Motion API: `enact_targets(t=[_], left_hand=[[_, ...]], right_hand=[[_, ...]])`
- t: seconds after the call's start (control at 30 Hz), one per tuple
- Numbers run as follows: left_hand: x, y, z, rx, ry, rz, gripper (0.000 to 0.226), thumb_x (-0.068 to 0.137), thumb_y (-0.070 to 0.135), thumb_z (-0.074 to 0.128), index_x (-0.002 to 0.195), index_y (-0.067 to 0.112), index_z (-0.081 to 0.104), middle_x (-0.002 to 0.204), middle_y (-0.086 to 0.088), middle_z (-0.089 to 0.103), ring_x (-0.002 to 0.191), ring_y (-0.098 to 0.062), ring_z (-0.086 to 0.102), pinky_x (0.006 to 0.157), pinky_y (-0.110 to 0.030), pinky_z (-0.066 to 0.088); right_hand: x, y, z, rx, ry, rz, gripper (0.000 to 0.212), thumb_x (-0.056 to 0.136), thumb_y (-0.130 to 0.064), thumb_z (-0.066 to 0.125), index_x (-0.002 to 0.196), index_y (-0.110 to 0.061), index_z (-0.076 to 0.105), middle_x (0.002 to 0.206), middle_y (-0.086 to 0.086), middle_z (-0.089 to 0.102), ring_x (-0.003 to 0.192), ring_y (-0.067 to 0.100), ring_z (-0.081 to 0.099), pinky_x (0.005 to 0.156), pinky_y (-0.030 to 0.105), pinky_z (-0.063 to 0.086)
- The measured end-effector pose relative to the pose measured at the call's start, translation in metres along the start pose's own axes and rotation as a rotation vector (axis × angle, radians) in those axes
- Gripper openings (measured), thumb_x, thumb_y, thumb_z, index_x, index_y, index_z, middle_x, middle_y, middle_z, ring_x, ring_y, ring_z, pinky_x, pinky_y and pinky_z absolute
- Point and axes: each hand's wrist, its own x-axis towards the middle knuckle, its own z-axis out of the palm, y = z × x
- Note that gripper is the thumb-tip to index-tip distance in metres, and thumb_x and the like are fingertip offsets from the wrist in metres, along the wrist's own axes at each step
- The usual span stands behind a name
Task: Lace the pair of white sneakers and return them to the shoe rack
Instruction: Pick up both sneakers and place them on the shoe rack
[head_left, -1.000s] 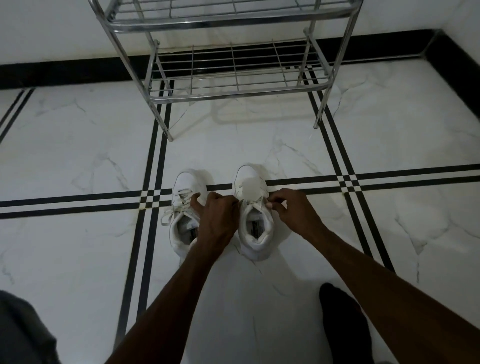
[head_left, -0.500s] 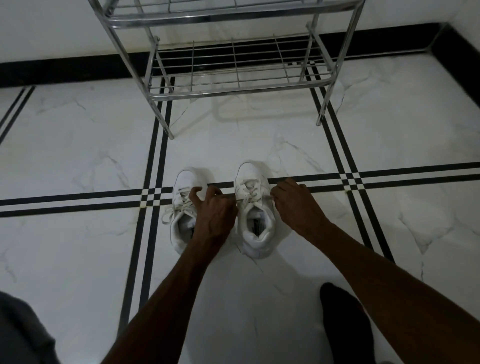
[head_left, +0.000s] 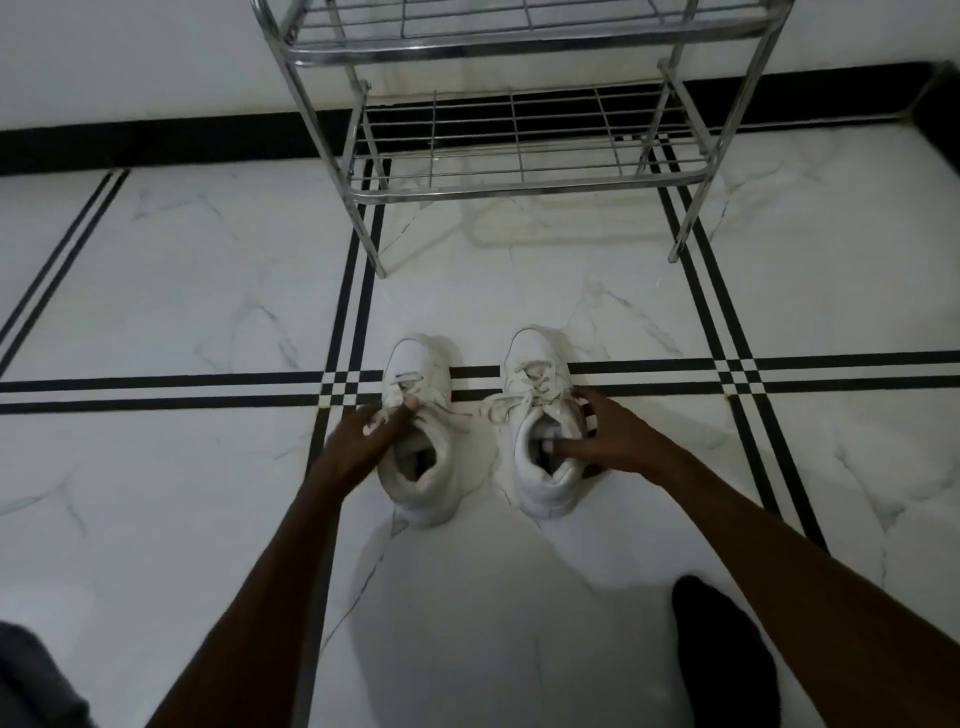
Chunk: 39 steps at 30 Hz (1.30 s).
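Note:
Two white sneakers stand side by side on the marble floor, toes pointing at the rack. My left hand (head_left: 371, 434) grips the left sneaker (head_left: 422, 483) at its collar and laces, fingers curled over the tongue. My right hand (head_left: 610, 434) holds the right sneaker (head_left: 540, 374) by its outer side, with the thumb hooked inside the opening. Both sneakers show laces across the tongue; loose lace ends trail between them. The chrome shoe rack (head_left: 524, 189) stands just beyond, both wire shelves bare.
The white marble floor (head_left: 208, 291) has black inlay stripes crossing under the sneakers. A black skirting runs along the back wall. My dark-socked foot (head_left: 724, 654) rests at the lower right, and a grey trouser knee (head_left: 31, 680) shows at the lower left.
Both hands let go of the right sneaker's laces. The left hand moved over to the left sneaker, and the right hand slid down to grasp the right sneaker's collar.

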Motion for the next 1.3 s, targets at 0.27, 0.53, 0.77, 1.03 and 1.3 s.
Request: enact_targets(t=[0.27, 0.53, 0.77, 1.03, 1.3], left_hand=[[0.003, -0.028, 0.012, -0.068, -0.099, 0.078, 0.053, 0.078, 0.013, 0.078, 0.126, 0.03, 0.062, 0.11, -0.001, 0.075, 0.105, -0.023, 0.072, 0.085, -0.044, 0.061], [0.006, 0.007, 0.049, -0.03, 0.104, 0.036, 0.06, 0.087, 0.013, 0.059, 0.145, 0.022, 0.052, 0.122, -0.005, 0.071, 0.11, -0.021, 0.066, 0.095, -0.037, 0.054], [-0.011, 0.066, 0.042, -0.029, 0.162, 0.077, 0.068, 0.087, 0.016, 0.06, 0.152, 0.02, 0.042, 0.144, -0.007, 0.058, 0.129, -0.02, 0.057, 0.109, -0.041, 0.048], [-0.089, 0.223, -0.031, -0.068, 0.16, 0.134, 0.07, 0.082, 0.024, 0.056, 0.151, 0.027, 0.043, 0.138, -0.003, 0.062, 0.119, -0.016, 0.063, 0.101, -0.042, 0.054], [-0.134, 0.391, -0.104, -0.101, 0.163, 0.173, 0.066, 0.09, 0.002, 0.06, 0.15, 0.027, 0.046, 0.138, 0.002, 0.061, 0.111, -0.005, 0.064, 0.083, -0.007, 0.051]], right_hand=[[0.018, -0.014, 0.028, -0.062, 0.302, -0.017, 0.071, 0.068, -0.039, 0.074, 0.134, -0.023, 0.055, 0.128, 0.003, 0.066, 0.115, 0.024, 0.063, 0.094, 0.038, 0.054], [0.021, -0.019, 0.033, -0.065, 0.38, 0.015, 0.069, 0.068, -0.046, 0.074, 0.132, -0.03, 0.056, 0.119, -0.001, 0.07, 0.11, 0.024, 0.066, 0.092, 0.044, 0.056], [-0.006, -0.06, -0.013, -0.038, 0.393, -0.007, 0.076, 0.066, -0.048, 0.07, 0.138, -0.033, 0.051, 0.125, -0.005, 0.068, 0.11, 0.021, 0.066, 0.091, 0.045, 0.057], [-0.108, -0.195, -0.114, 0.013, 0.417, -0.063, 0.071, 0.073, -0.032, 0.076, 0.139, -0.027, 0.052, 0.127, -0.003, 0.068, 0.106, 0.018, 0.069, 0.087, 0.04, 0.06], [-0.175, -0.335, -0.229, 0.041, 0.395, -0.03, 0.069, 0.075, -0.031, 0.072, 0.139, -0.032, 0.049, 0.124, -0.004, 0.069, 0.098, 0.021, 0.071, 0.083, 0.046, 0.059]])
